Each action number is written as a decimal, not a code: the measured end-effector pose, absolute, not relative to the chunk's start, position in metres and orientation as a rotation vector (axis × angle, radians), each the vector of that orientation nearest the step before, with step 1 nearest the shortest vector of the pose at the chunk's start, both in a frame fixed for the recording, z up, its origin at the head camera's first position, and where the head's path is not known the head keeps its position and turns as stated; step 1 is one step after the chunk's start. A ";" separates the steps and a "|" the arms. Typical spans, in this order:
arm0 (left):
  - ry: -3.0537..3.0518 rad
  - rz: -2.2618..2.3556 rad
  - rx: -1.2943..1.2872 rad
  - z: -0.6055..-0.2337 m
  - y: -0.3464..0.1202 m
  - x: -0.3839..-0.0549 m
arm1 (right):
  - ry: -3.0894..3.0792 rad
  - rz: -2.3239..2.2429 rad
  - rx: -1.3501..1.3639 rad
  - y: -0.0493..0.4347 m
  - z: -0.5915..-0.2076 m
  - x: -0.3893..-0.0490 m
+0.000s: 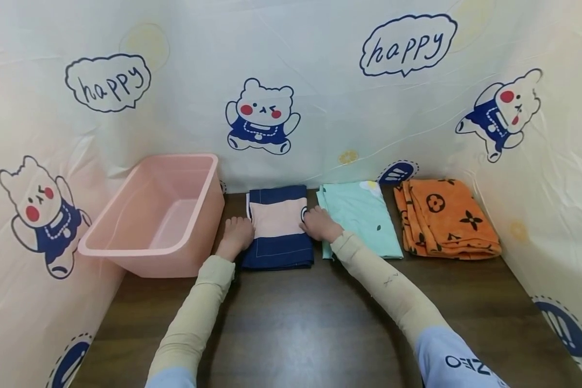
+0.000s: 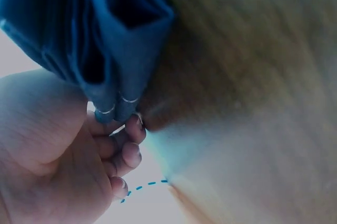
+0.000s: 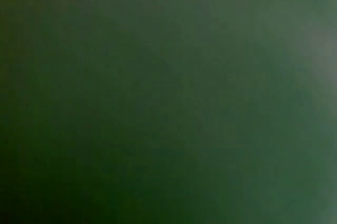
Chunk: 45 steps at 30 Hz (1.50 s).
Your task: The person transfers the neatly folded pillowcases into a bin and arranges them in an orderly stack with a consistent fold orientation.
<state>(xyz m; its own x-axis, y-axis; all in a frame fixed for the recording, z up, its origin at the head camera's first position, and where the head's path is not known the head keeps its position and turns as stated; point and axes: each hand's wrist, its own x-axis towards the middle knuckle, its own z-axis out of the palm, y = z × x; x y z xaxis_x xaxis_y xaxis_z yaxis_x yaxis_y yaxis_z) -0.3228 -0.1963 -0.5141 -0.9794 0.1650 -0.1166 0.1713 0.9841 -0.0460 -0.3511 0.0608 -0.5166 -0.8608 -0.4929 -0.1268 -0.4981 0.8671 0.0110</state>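
Observation:
A folded navy-and-pink cloth [image 1: 278, 220] lies on the brown table, with a pale pink band across its middle. At its left edge my left hand [image 1: 238, 235] grips the folds. The left wrist view shows curled fingers of the left hand [image 2: 79, 166] beneath the stacked navy layers of the cloth [image 2: 126, 40]. My right hand [image 1: 321, 224] holds the cloth's right edge with bent fingers, its fingertips partly hidden. Beside that hand lies a folded mint-green cloth [image 1: 364, 221]. The right wrist view is only a dark green blur.
To the left stands a pink plastic basin [image 1: 194, 231], close to my left hand. A folded orange cloth with black patterns [image 1: 448, 215] lies at the far right. A printed white sheet [image 1: 330, 108] hangs behind and at both sides of the table [image 1: 291, 323].

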 end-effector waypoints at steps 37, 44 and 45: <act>3.075 0.131 0.445 -0.512 -0.204 -0.323 | 2.989 -0.118 -1.019 0.063 -0.515 -0.352; 3.129 0.141 0.487 -0.509 -0.201 -0.322 | 3.046 -0.113 -1.015 0.066 -0.512 -0.348; 3.134 0.136 0.493 -0.509 -0.201 -0.322 | 3.048 -0.118 -1.007 0.066 -0.512 -0.348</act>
<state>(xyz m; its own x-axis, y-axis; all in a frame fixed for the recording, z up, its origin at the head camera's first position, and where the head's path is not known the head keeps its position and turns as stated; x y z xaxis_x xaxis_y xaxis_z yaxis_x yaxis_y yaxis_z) -0.3225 -0.2005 -0.5087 -0.9513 0.3047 0.0471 0.3077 0.9482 0.0791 -0.3475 0.0662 -0.5116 -0.8012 -0.5916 0.0897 -0.5968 0.8010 -0.0478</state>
